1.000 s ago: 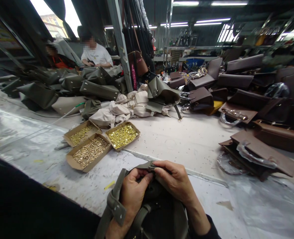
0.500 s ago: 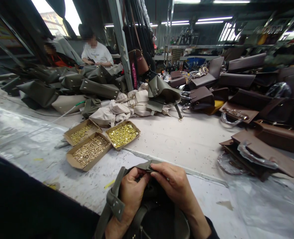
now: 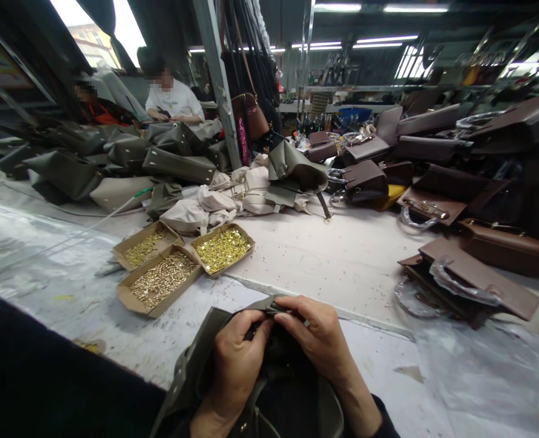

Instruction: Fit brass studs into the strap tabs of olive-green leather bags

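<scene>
Close to me, at the bottom centre, is a dark olive-green handbag (image 3: 297,401) with its mouth turned toward me. My left hand (image 3: 242,353) pinches its upper edge between thumb and fingers. Just to the right, my right hand (image 3: 317,334) grips the same edge, thumb and fingertips pressed together. The two hands nearly meet there; any small part between the fingertips is hidden. A flap with small metal studs hangs out left of my left hand. Beyond the bag stand cardboard trays of small metal pieces: one of copper-gold rivets (image 3: 162,281), one of bright gold pieces (image 3: 221,248).
A third tray (image 3: 144,243) sits behind these two. Olive bags (image 3: 178,163) are heaped at the back left, beside pale cloth pouches (image 3: 187,213). Brown handbags (image 3: 479,267) with plastic-wrapped handles lie on the right, near clear plastic sheeting (image 3: 493,371). A person in white (image 3: 173,100) sits behind.
The bag's strap and flap at the left have swung outward and down, now showing a studded panel. Both hands keep their pinch on the edge. The view has shifted slightly.
</scene>
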Demonstrator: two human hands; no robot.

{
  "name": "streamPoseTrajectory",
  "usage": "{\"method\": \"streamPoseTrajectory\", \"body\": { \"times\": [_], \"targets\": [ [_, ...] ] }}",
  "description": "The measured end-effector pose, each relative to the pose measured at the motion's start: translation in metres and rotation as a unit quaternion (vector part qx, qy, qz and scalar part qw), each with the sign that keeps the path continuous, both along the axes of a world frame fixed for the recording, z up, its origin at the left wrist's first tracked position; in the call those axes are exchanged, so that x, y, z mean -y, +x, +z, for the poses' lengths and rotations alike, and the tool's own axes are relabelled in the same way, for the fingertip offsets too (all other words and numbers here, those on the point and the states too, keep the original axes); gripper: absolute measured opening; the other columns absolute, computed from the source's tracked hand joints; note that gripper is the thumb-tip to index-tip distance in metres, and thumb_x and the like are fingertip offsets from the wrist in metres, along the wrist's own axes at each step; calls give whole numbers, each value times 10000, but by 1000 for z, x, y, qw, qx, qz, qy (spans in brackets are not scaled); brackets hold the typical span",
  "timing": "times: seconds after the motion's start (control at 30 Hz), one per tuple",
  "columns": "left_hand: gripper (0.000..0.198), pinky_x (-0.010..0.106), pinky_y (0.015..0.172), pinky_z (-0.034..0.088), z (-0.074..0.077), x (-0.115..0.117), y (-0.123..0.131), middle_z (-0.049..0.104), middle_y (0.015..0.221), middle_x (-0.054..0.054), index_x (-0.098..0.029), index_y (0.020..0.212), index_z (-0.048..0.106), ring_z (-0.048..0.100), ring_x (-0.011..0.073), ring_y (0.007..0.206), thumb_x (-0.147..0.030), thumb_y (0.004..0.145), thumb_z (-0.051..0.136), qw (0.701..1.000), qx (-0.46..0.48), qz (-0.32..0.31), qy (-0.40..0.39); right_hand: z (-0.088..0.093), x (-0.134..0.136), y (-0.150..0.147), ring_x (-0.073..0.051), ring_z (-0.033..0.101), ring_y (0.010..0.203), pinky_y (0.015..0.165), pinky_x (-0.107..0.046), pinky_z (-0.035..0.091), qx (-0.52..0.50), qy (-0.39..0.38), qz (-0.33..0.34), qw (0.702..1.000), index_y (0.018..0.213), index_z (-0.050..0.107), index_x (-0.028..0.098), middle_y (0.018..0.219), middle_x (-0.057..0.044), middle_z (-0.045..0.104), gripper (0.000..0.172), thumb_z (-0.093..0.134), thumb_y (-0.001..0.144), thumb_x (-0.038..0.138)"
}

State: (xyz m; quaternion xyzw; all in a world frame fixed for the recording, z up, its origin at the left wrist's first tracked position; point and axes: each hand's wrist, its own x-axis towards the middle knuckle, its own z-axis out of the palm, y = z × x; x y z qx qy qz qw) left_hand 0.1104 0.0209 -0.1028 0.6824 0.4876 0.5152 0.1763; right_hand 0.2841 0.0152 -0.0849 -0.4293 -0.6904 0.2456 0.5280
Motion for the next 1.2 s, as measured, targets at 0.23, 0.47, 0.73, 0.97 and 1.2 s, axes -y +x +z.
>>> {"method": "streamPoseTrajectory", "body": {
  "times": [0.23,0.47,0.73,0.97,1.2],
  "targets": [
    [111,222,786,504,17,-1,6,542,914,20,-193,910,629,584,138,863,-113,886,701,983,-104,39,149,2,1,4,-93,659,808,753,-189,476,-5,-13,-12,1000,1095,665,255,984,53,721,118,697,983,272],
    [293,362,1072,498,20,-6,2,628,1316,98,-191,1196,556,604,227,1243,-109,920,610,987,-134,-33,80,4,0,8,-113,626,778,724,-218,454,-22,-25,-4,999,1025,652,230,909,39,692,69,678,994,286],
    [348,247,913,538,25,-16,-6,723,1084,-16,-280,1196,649,680,145,1020,-83,918,578,984,-128,-126,14,10,6,11,-152,660,853,738,-233,478,-12,-75,21,997,1157,587,250,978,31,681,478,900,795,260],
    [291,230,895,526,28,-17,-4,729,1029,-42,-283,1117,673,684,126,971,-106,895,610,985,-115,-131,-6,15,11,11,-211,586,895,773,-314,419,182,-86,-59,978,948,589,195,948,-9,623,269,710,818,-7],
    [193,230,786,529,29,-16,-6,718,914,-52,-274,1024,674,686,130,857,-146,893,613,982,-130,-135,-33,5,16,13,-179,553,805,702,-303,360,148,-55,-48,986,905,603,205,836,26,615,287,712,773,-25]
  ]
}}
